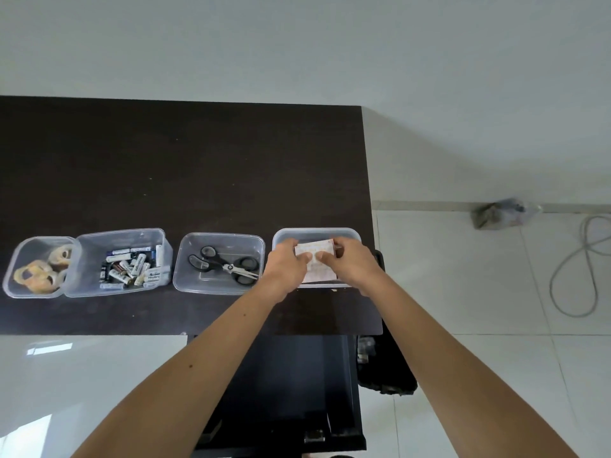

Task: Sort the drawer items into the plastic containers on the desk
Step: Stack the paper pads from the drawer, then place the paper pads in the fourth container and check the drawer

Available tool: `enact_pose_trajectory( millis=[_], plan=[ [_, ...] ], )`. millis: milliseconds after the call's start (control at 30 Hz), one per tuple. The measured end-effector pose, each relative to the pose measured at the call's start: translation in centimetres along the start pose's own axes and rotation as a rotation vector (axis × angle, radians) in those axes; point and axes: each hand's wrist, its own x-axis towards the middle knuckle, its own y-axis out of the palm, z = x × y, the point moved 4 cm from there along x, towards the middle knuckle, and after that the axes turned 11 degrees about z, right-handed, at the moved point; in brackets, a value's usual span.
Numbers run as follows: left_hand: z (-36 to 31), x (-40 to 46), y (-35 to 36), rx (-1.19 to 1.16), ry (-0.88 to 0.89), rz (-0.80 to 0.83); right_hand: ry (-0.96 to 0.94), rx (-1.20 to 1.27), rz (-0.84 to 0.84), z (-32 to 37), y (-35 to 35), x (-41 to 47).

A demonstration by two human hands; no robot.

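Several clear plastic containers stand in a row on the dark desk [185,166]. The rightmost container [315,233] has a stack of pale patterned paper packets [314,247] in it. My left hand [287,261] and my right hand [352,261] both grip that stack from either side, thumbs on top, just above or inside the container. To the left, a container [220,238] holds two black-handled scissors [224,266]. Further left, a container [122,236] is filled with batteries [134,267]. The leftmost container [39,241] holds tape rolls [36,276].
The open dark drawer [284,385] sits below the desk's front edge, between my forearms. A dark bag [386,375] is at its right. On the white tiled floor lie a grey cable [575,276] and a plastic bag [502,213] by the wall.
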Motion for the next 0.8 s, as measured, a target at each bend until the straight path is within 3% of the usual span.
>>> enact_pose_trajectory(
  millis=[233,633,800],
  plan=[
    [-0.6,0.0,0.6,0.199,0.003,-0.108,0.023,-0.046,-0.12,0.2,0.5,0.3],
    [-1.1,0.1,0.7,0.217,0.041,-0.154,0.089,-0.117,-0.173,0.7,0.7,0.4],
    [-1.2,-0.8,-0.1,0.168,0.118,-0.182,0.002,-0.17,-0.273,1.4,-0.2,-1.3]
  ],
)
